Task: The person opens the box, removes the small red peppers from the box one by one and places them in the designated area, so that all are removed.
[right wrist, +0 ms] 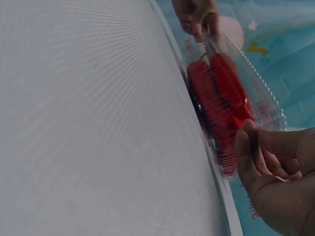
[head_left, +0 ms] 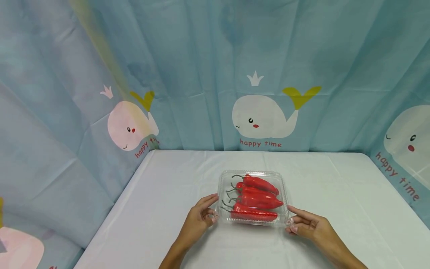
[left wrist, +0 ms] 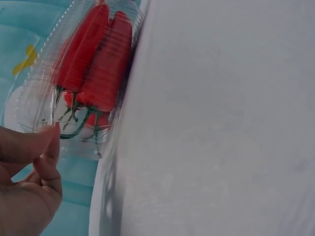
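Observation:
A clear plastic clamshell box (head_left: 222, 186) with a ridged rim sits on the white table, its lid lying over the contents. Several red peppers (head_left: 258, 198) with thin green stems lie side by side inside, stems pointing left. At the box's front left corner, my left hand (head_left: 198, 221) pinches the edge between thumb and fingers. My right hand (head_left: 314, 227) pinches the tab at the front right corner. In the left wrist view, the left thumb (left wrist: 29, 143) presses on the corner near the stems. The right wrist view shows the right fingertips (right wrist: 242, 140) at the opposite end.
The white tabletop (head_left: 181, 175) extends around the box on all sides. Behind it and at both sides hangs a light blue curtain (head_left: 198, 74) printed with white whales and the words "happy time".

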The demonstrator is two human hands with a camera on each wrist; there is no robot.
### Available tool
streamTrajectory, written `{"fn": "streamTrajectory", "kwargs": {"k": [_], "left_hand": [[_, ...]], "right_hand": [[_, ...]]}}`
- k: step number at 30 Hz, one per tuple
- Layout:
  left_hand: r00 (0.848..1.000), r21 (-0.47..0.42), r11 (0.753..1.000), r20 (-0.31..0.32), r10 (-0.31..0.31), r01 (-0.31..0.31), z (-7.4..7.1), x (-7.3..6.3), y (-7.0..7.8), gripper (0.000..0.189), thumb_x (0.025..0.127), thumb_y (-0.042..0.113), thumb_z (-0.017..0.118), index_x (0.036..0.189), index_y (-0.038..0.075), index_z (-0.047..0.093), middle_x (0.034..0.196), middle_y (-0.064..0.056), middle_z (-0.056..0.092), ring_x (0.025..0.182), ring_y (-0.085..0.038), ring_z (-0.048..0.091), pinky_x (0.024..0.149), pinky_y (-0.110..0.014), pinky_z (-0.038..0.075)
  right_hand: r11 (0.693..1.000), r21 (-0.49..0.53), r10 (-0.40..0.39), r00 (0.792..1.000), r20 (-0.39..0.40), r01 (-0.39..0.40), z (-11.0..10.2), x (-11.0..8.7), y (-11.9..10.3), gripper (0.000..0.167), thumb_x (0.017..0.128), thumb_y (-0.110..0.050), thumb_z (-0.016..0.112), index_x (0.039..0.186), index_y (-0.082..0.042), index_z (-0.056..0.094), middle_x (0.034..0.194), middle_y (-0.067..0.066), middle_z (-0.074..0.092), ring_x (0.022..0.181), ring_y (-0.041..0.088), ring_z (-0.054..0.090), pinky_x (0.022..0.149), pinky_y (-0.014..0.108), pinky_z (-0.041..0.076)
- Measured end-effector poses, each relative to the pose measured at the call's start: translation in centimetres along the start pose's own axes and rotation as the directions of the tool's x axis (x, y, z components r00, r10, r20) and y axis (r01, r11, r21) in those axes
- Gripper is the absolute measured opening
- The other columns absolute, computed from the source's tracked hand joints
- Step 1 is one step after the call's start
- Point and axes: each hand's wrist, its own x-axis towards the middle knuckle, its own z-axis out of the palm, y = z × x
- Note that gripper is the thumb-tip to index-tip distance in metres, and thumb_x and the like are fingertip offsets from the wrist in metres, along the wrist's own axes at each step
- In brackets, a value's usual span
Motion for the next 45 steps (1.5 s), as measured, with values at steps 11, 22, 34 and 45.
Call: {"fn": "streamTrajectory", "kwargs": {"k": [11,22,34,45], "left_hand": [[1.0,-0.019,1.0,0.006,0.01,-0.009,-0.11,-0.17,0.24,0.067,0.088,-0.015,0.059,0.154,-0.003,0.052,0.163,-0.014,0.043,0.106,-0.027,0.067,0.078,-0.019,0.056],[1.0,0.016,1.0,0.011,0.026,-0.026,0.06,-0.39,0.54,0.06,0.095,-0.01,0.052,0.154,-0.002,0.051,0.165,-0.014,0.041,0.103,-0.02,0.064,0.085,-0.021,0.052],[1.0,0.02,0.999,-0.002,0.028,-0.028,0.16,-0.37,0.33,0.058,0.096,-0.008,0.058,0.154,-0.002,0.052,0.164,-0.014,0.042,0.097,-0.016,0.066,0.085,-0.02,0.054],[0.999,0.032,0.999,-0.006,0.042,-0.042,0.2,-0.28,0.23,0.058,0.096,-0.01,0.059,0.153,-0.003,0.053,0.162,-0.015,0.045,0.095,-0.015,0.067,0.084,-0.021,0.056]], "right_hand": [[0.999,0.047,-0.022,1.0,0.018,0.021,0.08,0.03,0.07,0.053,0.102,0.002,0.064,0.154,-0.001,0.053,0.112,0.001,0.072,0.101,0.018,0.078,0.092,0.033,0.062],[1.0,0.019,-0.014,1.0,-0.023,0.014,0.34,-0.06,0.1,0.058,0.101,0.001,0.066,0.153,0.013,0.044,0.113,0.001,0.071,0.101,0.015,0.077,0.092,0.033,0.062],[1.0,-0.004,0.001,0.999,-0.039,-0.001,0.44,0.16,-0.09,0.058,0.1,-0.001,0.068,0.152,0.012,0.046,0.11,0.001,0.074,0.095,0.011,0.076,0.084,0.029,0.064],[1.0,0.007,0.021,0.998,-0.051,-0.021,0.51,0.24,0.11,0.054,0.101,-0.001,0.068,0.152,0.0,0.05,0.109,0.001,0.076,0.091,0.007,0.069,0.078,0.024,0.06]]}}
